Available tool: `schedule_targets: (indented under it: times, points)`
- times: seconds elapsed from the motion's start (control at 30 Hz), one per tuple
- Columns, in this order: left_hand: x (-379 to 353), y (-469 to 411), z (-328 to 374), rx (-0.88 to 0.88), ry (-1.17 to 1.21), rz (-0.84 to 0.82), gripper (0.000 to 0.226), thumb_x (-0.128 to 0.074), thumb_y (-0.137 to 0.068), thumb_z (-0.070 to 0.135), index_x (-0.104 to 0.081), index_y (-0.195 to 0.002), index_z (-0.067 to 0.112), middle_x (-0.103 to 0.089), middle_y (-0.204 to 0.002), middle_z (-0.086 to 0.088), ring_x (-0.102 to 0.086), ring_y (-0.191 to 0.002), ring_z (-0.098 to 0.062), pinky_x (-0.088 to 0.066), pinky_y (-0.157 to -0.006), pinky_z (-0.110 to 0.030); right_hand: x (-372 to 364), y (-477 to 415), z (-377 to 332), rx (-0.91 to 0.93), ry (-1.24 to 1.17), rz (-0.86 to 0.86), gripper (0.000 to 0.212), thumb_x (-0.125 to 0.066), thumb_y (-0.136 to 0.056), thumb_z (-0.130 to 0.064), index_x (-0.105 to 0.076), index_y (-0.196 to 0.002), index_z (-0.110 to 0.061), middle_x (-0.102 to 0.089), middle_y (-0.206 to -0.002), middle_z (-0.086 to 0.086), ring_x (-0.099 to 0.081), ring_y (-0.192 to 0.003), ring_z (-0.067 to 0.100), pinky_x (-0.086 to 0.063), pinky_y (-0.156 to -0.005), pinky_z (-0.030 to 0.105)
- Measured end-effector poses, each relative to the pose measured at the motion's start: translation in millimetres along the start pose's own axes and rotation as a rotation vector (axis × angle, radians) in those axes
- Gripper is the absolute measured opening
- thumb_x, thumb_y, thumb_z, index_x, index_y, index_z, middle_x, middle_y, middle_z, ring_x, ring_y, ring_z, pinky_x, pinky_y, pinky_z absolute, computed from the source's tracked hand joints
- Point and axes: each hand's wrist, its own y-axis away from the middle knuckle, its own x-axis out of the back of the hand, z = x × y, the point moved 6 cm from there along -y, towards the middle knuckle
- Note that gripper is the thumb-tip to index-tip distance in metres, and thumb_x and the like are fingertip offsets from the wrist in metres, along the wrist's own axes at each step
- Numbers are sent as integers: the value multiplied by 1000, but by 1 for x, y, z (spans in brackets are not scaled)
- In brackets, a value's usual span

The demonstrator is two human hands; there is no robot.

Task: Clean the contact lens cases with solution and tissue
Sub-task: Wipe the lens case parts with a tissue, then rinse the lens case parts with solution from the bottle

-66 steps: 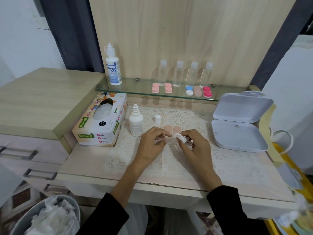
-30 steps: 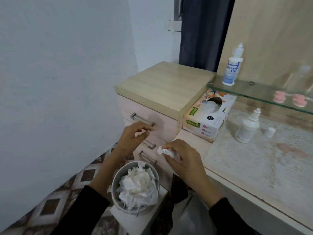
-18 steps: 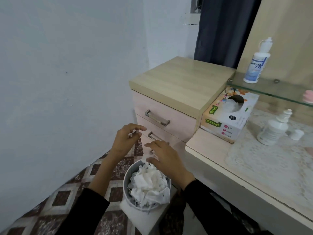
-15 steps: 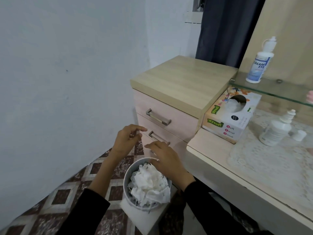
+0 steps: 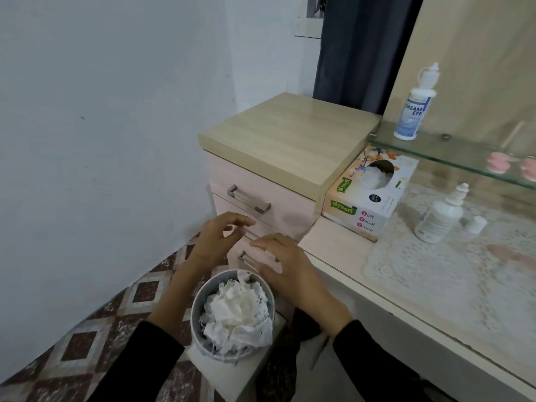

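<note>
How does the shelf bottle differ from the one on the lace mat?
The shelf bottle is taller, with a blue DREAM EYE label; the mat bottle is smaller, its label unreadable. The shelf bottle stands on the glass shelf; the mat bottle stands on the lace mat, with a loose white cap beside it. Both are white and upright.

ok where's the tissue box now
In the head view the tissue box sits right of centre on the desk, against the drawer unit, left of the small white bottle.

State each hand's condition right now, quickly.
Left hand: open, fingers loosely curled, empty.
Right hand: open, fingers straight, empty, by the bin.
</note>
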Motion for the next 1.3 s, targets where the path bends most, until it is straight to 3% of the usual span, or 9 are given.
schedule_targets:
  times: [0.23, 0.4, 0.53, 0.63, 0.77, 0.9, 1.0, 1.17, 1.3]
  points:
    - [-40, -10, 61, -152, 86, -96, 16, -62, -83, 16, -68, -98, 20, -69, -92, 24, -65, -88, 1, -47, -79, -11, 70, 23, 5, -76, -135, 133, 30, -60, -84, -19, -68, -113, -20, -64, -111, -5, -57, -104, 8, -48, -81, 22]
    - [-82, -18, 109, -274, 118, -201, 15, -63, -87, 16, -69, -101, 14, -71, -96, 5, -65, -90, -3, -49, -81, -15, 129, 55, 26, -116, -72, 239, 26, -61, -82, -17, -70, -106, -24, -66, -106, -11, -59, -101, 6, -48, -80, 22]
    - [-122, -23, 147, -318, 156, -265, 16, -63, -88, 5, -71, -98, 14, -71, -97, 8, -64, -92, -3, -48, -81, -16, 172, 87, 43, -156, -7, 322, 28, -64, -82, -15, -67, -102, -35, -67, -103, -15, -60, -97, 6, -49, -77, 25]
    - [-157, -23, 177, -322, 210, -350, 17, -62, -87, 1, -71, -97, 11, -70, -94, 4, -64, -90, -3, -48, -81, -15, 199, 113, 57, -239, 42, 363, 26, -64, -84, -11, -69, -99, -31, -67, -100, -16, -59, -96, 3, -47, -77, 19]
    - [-204, -17, 204, -370, 236, -433, 16, -60, -87, 8, -71, -98, 11, -71, -95, 1, -64, -91, -7, -53, -80, -28, 230, 146, 70, -318, 73, 429, 24, -66, -86, -4, -72, -98, -24, -66, -96, -17, -60, -91, 4, -45, -74, 18]
    - [-250, -12, 218, -332, 157, -463, 19, -64, -86, 10, -70, -101, 19, -68, -98, 6, -61, -92, -5, -51, -79, -29, 253, 174, 83, -405, 66, 522, 24, -63, -88, -7, -72, -96, -28, -66, -95, -16, -61, -89, 8, -51, -76, 28]
    - [-281, -6, 231, -352, 53, -481, 30, -67, -84, 21, -64, -113, 24, -62, -109, 8, -55, -99, -5, -45, -80, -20, 269, 194, 89, -437, 84, 597, 29, -60, -89, -5, -72, -94, -30, -67, -95, -13, -62, -91, 10, -52, -78, 35]
    - [-315, -5, 248, -312, -197, -399, 53, -66, -80, 49, -52, -126, 28, -56, -120, 9, -46, -111, -12, -44, -84, -30, 292, 221, 99, -520, 75, 784, 29, -58, -86, 0, -71, -84, -25, -68, -92, -10, -64, -88, 9, -54, -77, 37]
    - [-331, -7, 257, -315, -320, -357, 58, -63, -77, 59, -51, -125, 28, -56, -117, 9, -45, -110, -15, -40, -77, -29, 301, 230, 102, -563, 74, 854, 31, -54, -85, 3, -68, -81, -24, -67, -89, -8, -62, -85, 7, -50, -75, 26]
